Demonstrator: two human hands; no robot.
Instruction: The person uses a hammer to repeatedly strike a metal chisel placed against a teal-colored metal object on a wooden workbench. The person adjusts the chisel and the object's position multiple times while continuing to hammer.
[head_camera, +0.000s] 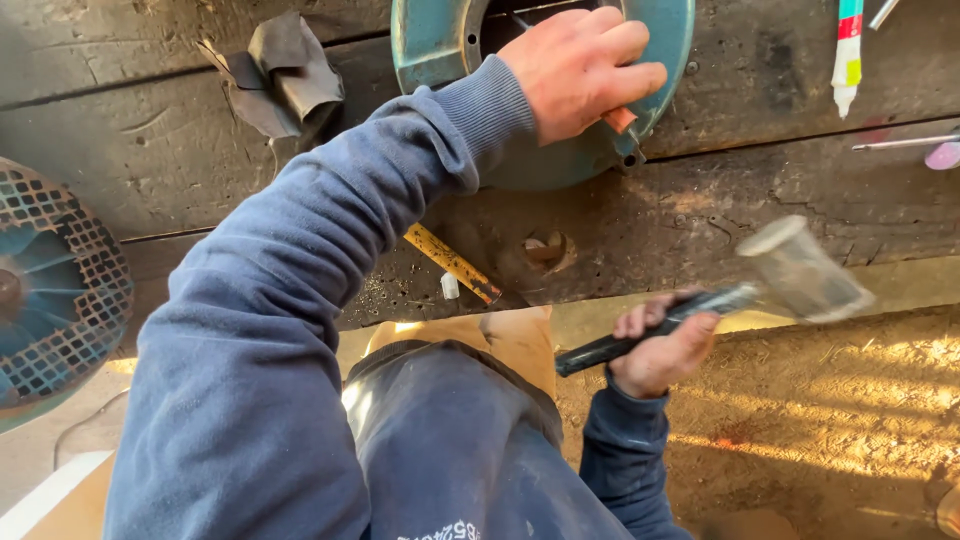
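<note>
Two hands are working here. Fingers (610, 60) of the left hand (580, 70) are curling tight around a small reddish-brown piece (620, 119), pressing it against the rim of a teal metal housing (560, 160) that is lying flat on the dark wooden surface (780, 190). Fingers of the right hand (665, 350) are wrapping closed around the black handle of a hammer (790, 275), whose pale head is blurring in the air, well apart from the housing and off the near edge of the surface.

Outward from the hands, a yellow strip (450, 262) and a small white bit (450, 287) are lying near a hole (548, 250) in the planks. Crumpled dark sheets (285, 75) are sitting to the left of the housing, and a round teal fan guard (55, 290) is resting at the far left. A white tube with coloured bands (848, 55) is lying at the upper right.

What could go wrong, as I judge it: the left knuckles are sitting right beside the spot being held, so a blow landing slightly off could catch them. A glancing strike could also skid off the curved rim, or knock the unclamped housing sliding across the planks.
</note>
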